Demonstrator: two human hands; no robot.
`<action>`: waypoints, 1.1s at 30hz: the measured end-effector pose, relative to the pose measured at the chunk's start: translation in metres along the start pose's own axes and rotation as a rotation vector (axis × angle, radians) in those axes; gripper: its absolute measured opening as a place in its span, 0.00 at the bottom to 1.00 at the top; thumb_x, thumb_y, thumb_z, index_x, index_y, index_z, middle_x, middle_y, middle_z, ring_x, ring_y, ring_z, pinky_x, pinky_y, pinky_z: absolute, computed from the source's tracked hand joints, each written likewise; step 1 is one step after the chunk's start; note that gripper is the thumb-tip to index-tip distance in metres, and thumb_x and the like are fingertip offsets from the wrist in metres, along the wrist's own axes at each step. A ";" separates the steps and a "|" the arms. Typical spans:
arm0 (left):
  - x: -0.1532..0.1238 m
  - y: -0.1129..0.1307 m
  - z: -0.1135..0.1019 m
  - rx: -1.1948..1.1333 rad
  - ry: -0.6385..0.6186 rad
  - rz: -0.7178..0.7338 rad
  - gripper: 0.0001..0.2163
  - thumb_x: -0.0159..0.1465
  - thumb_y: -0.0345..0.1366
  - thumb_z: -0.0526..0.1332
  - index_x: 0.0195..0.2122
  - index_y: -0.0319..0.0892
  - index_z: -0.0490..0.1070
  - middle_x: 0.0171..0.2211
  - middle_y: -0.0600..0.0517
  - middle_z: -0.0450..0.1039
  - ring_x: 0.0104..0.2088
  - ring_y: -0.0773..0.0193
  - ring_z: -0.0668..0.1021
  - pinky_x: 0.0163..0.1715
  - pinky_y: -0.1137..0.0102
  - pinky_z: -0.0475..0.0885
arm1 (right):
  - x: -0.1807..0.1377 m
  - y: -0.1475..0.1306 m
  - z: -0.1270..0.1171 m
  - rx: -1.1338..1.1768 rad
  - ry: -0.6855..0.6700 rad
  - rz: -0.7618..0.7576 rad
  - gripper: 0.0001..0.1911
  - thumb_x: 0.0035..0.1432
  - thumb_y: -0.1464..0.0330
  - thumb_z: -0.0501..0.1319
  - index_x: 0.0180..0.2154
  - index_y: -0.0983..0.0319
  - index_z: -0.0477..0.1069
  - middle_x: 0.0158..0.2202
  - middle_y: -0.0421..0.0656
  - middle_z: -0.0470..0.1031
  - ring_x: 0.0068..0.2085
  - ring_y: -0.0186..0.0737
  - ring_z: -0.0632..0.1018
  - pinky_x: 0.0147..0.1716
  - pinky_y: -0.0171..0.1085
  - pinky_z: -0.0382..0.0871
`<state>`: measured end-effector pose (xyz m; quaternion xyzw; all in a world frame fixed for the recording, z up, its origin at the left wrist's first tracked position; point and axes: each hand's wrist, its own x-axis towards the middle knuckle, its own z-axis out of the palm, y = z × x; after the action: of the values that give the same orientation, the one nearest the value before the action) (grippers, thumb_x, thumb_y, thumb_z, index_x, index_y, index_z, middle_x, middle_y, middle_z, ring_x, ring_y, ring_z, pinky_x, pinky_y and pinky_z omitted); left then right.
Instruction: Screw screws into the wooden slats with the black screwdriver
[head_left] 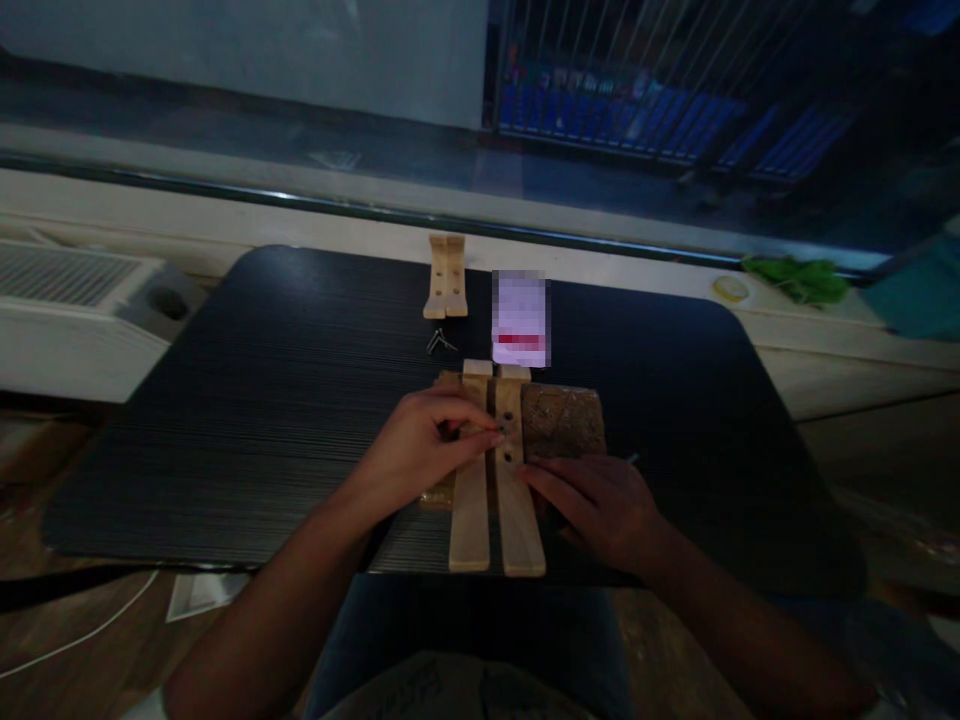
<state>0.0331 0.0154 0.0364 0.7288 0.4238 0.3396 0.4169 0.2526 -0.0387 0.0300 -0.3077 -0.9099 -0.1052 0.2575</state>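
Observation:
Two pale wooden slats [495,500] lie side by side across a brown board [564,420] near the front of a dark table [262,400]. My left hand [424,445] is pinched on a small screw at the holes in the right slat. My right hand [600,505] rests with fingers flat against the right slat and the board's front edge, holding nothing I can see.
A second pair of drilled wooden pieces [446,277] lies at the table's far edge, with a few loose screws [440,343] in front of it. A blurred white card [520,318] stands behind the slats. A white heater unit [75,300] sits to the left.

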 end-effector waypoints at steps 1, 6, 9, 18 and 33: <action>0.000 0.001 0.001 -0.012 -0.010 -0.016 0.02 0.56 0.29 0.67 0.28 0.40 0.80 0.26 0.54 0.73 0.26 0.69 0.73 0.24 0.74 0.64 | 0.001 0.000 0.000 -0.001 0.008 0.004 0.18 0.67 0.74 0.45 0.41 0.65 0.73 0.31 0.46 0.83 0.26 0.35 0.80 0.24 0.33 0.71; -0.001 0.003 0.003 -0.028 -0.066 -0.022 0.03 0.57 0.28 0.67 0.29 0.42 0.81 0.31 0.51 0.77 0.33 0.65 0.78 0.33 0.71 0.70 | 0.003 -0.001 -0.001 -0.012 0.032 0.007 0.18 0.67 0.74 0.44 0.40 0.65 0.73 0.31 0.45 0.83 0.25 0.35 0.79 0.23 0.34 0.71; 0.000 0.003 0.003 0.021 -0.080 0.022 0.03 0.57 0.29 0.68 0.29 0.43 0.81 0.28 0.53 0.75 0.31 0.66 0.77 0.33 0.71 0.70 | 0.001 -0.001 0.000 -0.003 0.030 0.000 0.17 0.67 0.74 0.45 0.41 0.66 0.73 0.32 0.46 0.82 0.26 0.35 0.80 0.23 0.34 0.71; 0.001 0.002 0.003 0.213 -0.122 0.073 0.02 0.57 0.31 0.69 0.30 0.45 0.81 0.25 0.54 0.72 0.28 0.66 0.75 0.32 0.70 0.69 | 0.000 0.000 -0.001 0.027 0.011 -0.003 0.18 0.66 0.74 0.46 0.39 0.67 0.75 0.32 0.47 0.82 0.27 0.35 0.78 0.23 0.33 0.70; 0.000 0.000 0.003 0.270 -0.150 0.105 0.03 0.57 0.30 0.69 0.29 0.45 0.81 0.25 0.55 0.70 0.30 0.65 0.74 0.34 0.70 0.67 | -0.002 0.005 -0.014 0.183 -0.049 0.043 0.11 0.61 0.68 0.54 0.45 0.63 0.69 0.37 0.47 0.81 0.35 0.38 0.82 0.29 0.35 0.74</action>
<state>0.0361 0.0145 0.0354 0.8228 0.3945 0.2455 0.3272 0.2625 -0.0406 0.0406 -0.3047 -0.9150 -0.0085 0.2644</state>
